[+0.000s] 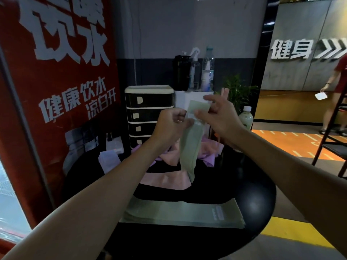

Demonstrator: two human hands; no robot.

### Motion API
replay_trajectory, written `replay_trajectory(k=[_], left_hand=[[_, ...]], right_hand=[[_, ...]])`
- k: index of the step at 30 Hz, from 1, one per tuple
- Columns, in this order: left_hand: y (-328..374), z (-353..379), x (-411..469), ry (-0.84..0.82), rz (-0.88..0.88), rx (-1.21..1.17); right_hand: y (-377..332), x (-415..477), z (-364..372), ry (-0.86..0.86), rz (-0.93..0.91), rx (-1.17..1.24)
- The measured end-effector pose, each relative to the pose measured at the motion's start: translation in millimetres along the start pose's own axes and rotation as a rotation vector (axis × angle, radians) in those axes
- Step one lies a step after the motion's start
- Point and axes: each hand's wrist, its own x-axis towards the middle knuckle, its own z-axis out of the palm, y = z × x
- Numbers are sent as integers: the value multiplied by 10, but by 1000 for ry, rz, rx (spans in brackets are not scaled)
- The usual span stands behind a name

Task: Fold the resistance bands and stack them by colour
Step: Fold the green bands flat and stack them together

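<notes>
Green band (189, 145) hangs in the air above the black round table (253, 203), and both hands hold it at its upper part. From my screen I see the left hand (169, 124) with curled fingers, and it pinches the band at its left edge, a little below the top. The right hand (219, 117) holds the top end between thumb and forefinger; its other fingers are spread and half straight. The top end is bent over toward the right, and the long lower part falls down freely, its tip just above a flat pink band (165, 180) on the table.

Behind the hanging band lies a loose pile of pink and purple bands (206, 147). At the near edge of the table I see a neat stack of folded green bands (184, 212), well apart from the pile.

At the back of the table stand a small drawer unit (149, 109) and some spray bottles (207, 70), and a pale green drink bottle (246, 119) stands at the right. A red poster (56, 91) fills the left side. Far at the right a person (336, 91) stands on the orange floor.
</notes>
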Motion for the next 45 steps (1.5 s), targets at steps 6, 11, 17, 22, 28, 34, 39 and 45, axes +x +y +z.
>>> replay_trajectory(k=[6, 11, 17, 22, 28, 34, 39, 45], left_hand=[[-105, 49, -34, -64, -15, 0], [-380, 73, -209, -113, -96, -2], [-724, 49, -402, -214, -149, 61], [-769, -146, -555, -352, -188, 134], [-683, -469, -627, -285, -215, 215], [-548, -825, -726, -303, -274, 159], [-499, -1097, -815, -327, -276, 203], [-576, -1241, -953, -283, -338, 243]], right_hand=[[-83, 42, -42, 59, -122, -137], [-223, 66, -113, 166, -146, -96], [-265, 17, -267, 253, -106, -7], [-118, -69, -382, 317, -26, -32], [159, -294, -478, 310, 90, 20], [355, -615, -491, 230, 158, 137], [538, -888, -449, 169, 205, 180], [753, -1236, -398, 100, 231, -7]])
